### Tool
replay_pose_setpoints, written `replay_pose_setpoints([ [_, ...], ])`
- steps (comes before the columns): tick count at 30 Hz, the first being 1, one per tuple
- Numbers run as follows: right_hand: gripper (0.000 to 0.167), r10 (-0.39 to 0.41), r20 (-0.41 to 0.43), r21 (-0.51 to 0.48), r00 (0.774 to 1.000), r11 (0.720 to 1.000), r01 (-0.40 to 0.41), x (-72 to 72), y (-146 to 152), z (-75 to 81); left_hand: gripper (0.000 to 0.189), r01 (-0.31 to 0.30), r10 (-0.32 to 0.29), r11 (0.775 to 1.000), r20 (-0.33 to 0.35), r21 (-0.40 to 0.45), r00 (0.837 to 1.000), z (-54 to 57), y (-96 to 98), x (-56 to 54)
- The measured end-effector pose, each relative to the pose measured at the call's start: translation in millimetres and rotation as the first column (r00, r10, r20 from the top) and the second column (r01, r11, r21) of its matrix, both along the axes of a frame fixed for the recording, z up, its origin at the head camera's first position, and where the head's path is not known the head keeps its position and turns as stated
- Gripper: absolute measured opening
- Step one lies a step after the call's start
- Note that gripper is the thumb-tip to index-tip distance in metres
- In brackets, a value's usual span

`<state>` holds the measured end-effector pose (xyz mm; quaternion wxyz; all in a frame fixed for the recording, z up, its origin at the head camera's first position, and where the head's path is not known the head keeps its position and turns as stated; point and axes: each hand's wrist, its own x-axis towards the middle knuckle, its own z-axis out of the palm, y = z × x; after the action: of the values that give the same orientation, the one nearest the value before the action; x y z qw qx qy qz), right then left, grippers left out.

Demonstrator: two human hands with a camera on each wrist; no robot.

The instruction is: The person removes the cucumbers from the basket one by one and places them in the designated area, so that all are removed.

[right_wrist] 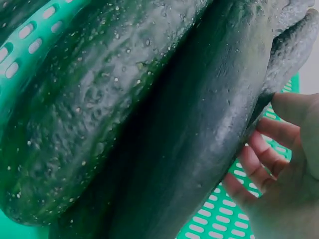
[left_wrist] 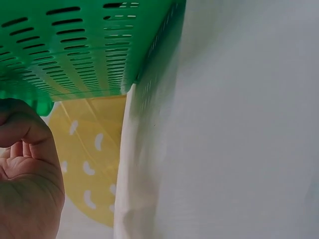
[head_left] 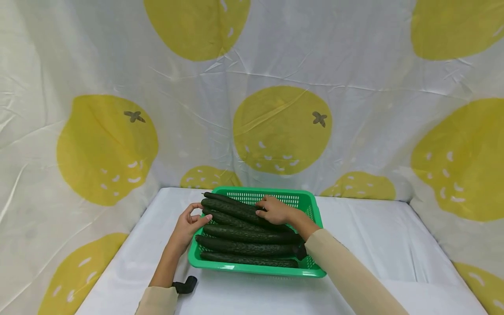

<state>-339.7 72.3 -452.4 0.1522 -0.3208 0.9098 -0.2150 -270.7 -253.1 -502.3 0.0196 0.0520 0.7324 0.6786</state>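
Note:
Several long dark-green cucumbers (head_left: 252, 236) lie side by side in a green plastic basket (head_left: 256, 267). At the basket's left end, my left hand (head_left: 187, 227) holds the tip of a cucumber (head_left: 226, 218) between thumb and bent fingers. The left wrist view shows the curled left hand (left_wrist: 30, 174) beside the basket's slotted underside (left_wrist: 75, 55). My right hand (head_left: 277, 212) reaches over the far side and grips a cucumber near its right part. In the right wrist view, the right hand's fingertips (right_wrist: 246, 159) touch the side of a cucumber (right_wrist: 199, 119).
The basket stands on a white-covered table (head_left: 130, 262). Behind and at both sides hangs a pale cloth (head_left: 354, 131) printed with yellow lemons. A black wrist device (head_left: 186, 285) sits by the left cuff.

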Motion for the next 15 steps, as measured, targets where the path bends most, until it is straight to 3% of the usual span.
replay_pose_setpoints([
  [9,0.047,-0.097,0.086,-0.141,0.992,0.984,0.108,-1.4,2.7,-6.9,0.044,0.038,-0.038,0.999,-0.021,0.002,0.999,0.9,-1.3,-0.7],
  [15,0.05,-0.115,0.073,-0.169,0.991,0.978,0.126,-4.4,1.3,-7.8,0.043,0.047,-0.047,0.999,-0.039,0.011,0.998,0.2,-2.5,-0.7],
])
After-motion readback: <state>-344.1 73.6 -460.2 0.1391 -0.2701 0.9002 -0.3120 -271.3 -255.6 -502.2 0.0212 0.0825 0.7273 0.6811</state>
